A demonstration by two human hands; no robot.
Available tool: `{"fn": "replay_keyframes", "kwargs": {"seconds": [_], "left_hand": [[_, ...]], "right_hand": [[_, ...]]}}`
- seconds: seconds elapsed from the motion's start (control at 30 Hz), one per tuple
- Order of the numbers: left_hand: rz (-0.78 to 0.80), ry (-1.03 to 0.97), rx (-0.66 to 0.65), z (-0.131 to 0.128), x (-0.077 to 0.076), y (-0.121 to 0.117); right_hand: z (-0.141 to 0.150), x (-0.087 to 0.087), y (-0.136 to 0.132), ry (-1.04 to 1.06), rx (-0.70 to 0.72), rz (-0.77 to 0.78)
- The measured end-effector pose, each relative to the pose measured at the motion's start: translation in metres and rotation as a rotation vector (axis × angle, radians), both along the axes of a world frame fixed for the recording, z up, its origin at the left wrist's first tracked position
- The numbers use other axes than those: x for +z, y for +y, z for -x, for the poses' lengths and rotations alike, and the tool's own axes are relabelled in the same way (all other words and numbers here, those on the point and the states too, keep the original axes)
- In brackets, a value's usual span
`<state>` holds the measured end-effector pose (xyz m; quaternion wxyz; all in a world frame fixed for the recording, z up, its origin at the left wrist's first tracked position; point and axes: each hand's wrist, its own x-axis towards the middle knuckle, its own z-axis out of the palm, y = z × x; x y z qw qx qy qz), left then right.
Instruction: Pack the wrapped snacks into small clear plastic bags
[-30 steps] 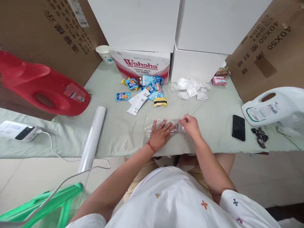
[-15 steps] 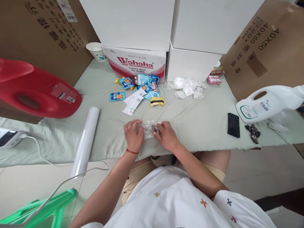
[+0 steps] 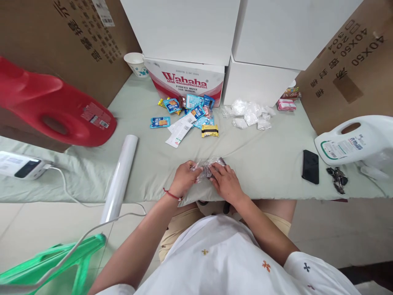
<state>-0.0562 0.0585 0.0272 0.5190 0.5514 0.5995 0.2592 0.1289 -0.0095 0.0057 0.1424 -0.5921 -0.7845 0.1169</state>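
Note:
Near the table's front edge, my left hand (image 3: pixel 185 178) pinches crumpled clear plastic film (image 3: pixel 201 170) between thumb and fingers. My right hand (image 3: pixel 226 180) rests its fingers over a small dark item (image 3: pixel 222 161) at the right end of the film, gripping it against the table. The film lies partly around this item, whose kind I cannot make out under the fingers and wrap. Beyond my hands lie a yellow snack packet (image 3: pixel 210 130), white paper packets (image 3: pixel 179 133) and several blue snack packets (image 3: pixel 160 122).
Clear-wrapped bundles (image 3: pixel 252 114) sit at the back, before white boxes (image 3: pixel 260 80). To the left are a film roll (image 3: pixel 121 176), a red jug (image 3: pixel 67 110) and a power bank (image 3: pixel 23 165). On the right lie a black phone (image 3: pixel 310 166), keys (image 3: pixel 337 179) and a white bottle (image 3: pixel 356 139).
My right hand has gone from pinching the dark item to lying over it. My left hand has turned inward and gathered the film. The whole view has shifted a little.

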Motion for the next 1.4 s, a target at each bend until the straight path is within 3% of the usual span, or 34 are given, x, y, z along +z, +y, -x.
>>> {"fn": "replay_keyframes", "kwargs": {"seconds": [0.1,0.2,0.37,0.43,0.5,0.57,0.63,0.7,0.8,0.9,0.97,1.03,1.17,1.3,1.4], "left_hand": [[0.205,-0.331,0.083,-0.024,0.009,0.005],[0.33,-0.46,0.095,-0.045,0.01,0.01],[0.294,-0.429,0.078,-0.055,-0.005,0.008],[0.241,-0.371,0.065,-0.056,-0.012,0.003],[0.179,-0.303,0.046,-0.057,-0.017,0.0],[0.132,-0.269,0.023,-0.058,-0.02,-0.002],[0.136,-0.318,0.016,-0.057,-0.02,-0.003],[0.181,-0.423,0.013,-0.053,-0.018,-0.005],[0.161,-0.49,0.066,-0.043,-0.012,-0.01],[-0.156,-0.25,0.15,-0.033,-0.008,-0.014],[-0.407,-0.016,0.043,-0.032,-0.008,-0.015],[-0.54,0.178,-0.151,-0.036,-0.014,-0.013],[-0.559,0.406,-0.37,-0.045,-0.035,-0.009],[-0.624,0.451,-0.46,-0.04,-0.05,-0.007],[-0.65,0.463,-0.481,-0.034,-0.052,-0.005]], "right_hand": [[0.002,-0.005,-0.001,0.021,-0.006,-0.017],[-0.002,-0.012,-0.002,0.127,0.004,-0.016],[-0.027,-0.021,-0.004,0.491,0.091,0.04],[-0.036,-0.021,-0.005,0.695,0.012,0.043],[-0.041,-0.016,-0.005,0.823,-0.176,-0.031],[-0.043,-0.009,-0.002,0.802,-0.292,-0.137],[-0.041,-0.002,0.004,0.657,-0.187,-0.159],[-0.038,0.001,0.012,0.468,-0.021,-0.082],[-0.034,-0.003,0.024,0.266,0.02,0.001],[-0.032,-0.01,0.029,0.253,0.0,-0.01],[-0.029,-0.014,0.027,0.29,0.002,-0.027],[-0.026,-0.018,0.023,0.325,0.002,-0.03],[-0.028,-0.023,0.011,0.371,-0.001,0.006],[-0.054,-0.017,0.006,0.555,0.051,0.143],[-0.072,-0.004,0.017,0.644,-0.023,0.169]]}}
